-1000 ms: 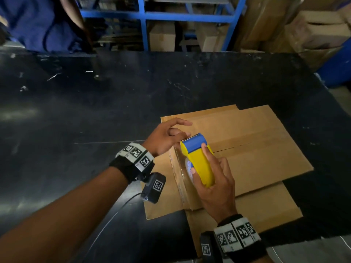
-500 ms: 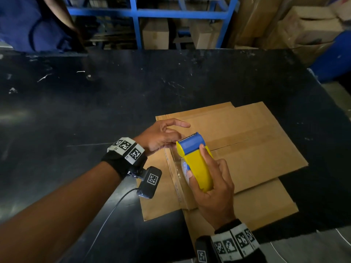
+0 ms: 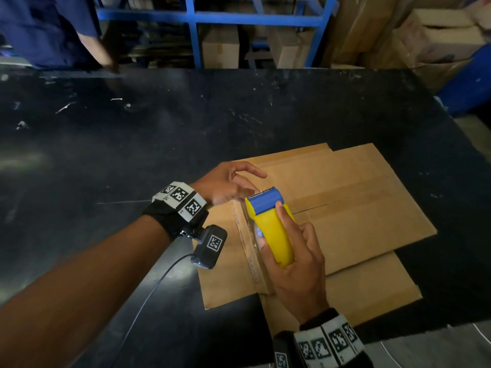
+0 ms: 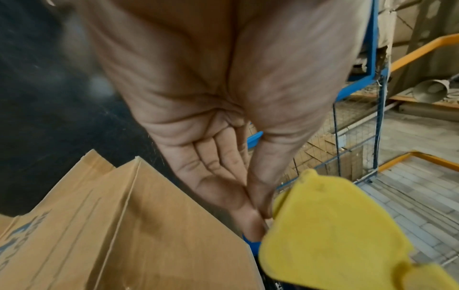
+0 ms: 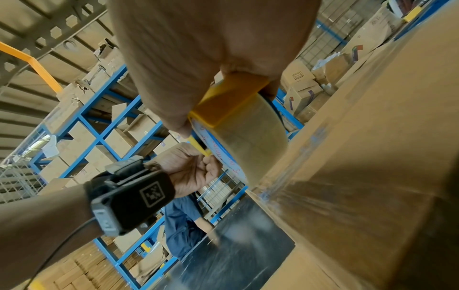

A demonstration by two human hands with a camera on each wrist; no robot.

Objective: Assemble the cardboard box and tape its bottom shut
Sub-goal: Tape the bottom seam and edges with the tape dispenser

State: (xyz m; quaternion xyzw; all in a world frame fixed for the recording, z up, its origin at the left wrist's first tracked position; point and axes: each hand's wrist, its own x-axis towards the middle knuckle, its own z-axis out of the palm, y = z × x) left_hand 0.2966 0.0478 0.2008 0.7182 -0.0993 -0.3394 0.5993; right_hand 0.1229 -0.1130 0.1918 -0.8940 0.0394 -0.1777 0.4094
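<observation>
- While the right hand (image 3: 295, 264) grips the yellow tape dispenser (image 3: 272, 229) at the cardboard box (image 3: 353, 208) bottom's left end, little has shifted over the last second.
- The box stands at the desk's (image 3: 159, 134) near right.
- The left hand's (image 3: 225, 184) fingers (image 4: 258, 208) stay pinched at the dispenser's blade, apparently on the tape end.
- Judgement: seam still untaped; the strip is being started.

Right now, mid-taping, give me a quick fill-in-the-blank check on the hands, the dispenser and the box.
1. The right hand grips the yellow and ____ tape dispenser.
2. The left hand pinches at the dispenser's ____ end, thumb against fingertips.
3. The cardboard box stands on a ____ table.
4. The roll in the dispenser holds ____ tape.

Missing words: blue; toothed; black; clear
</observation>
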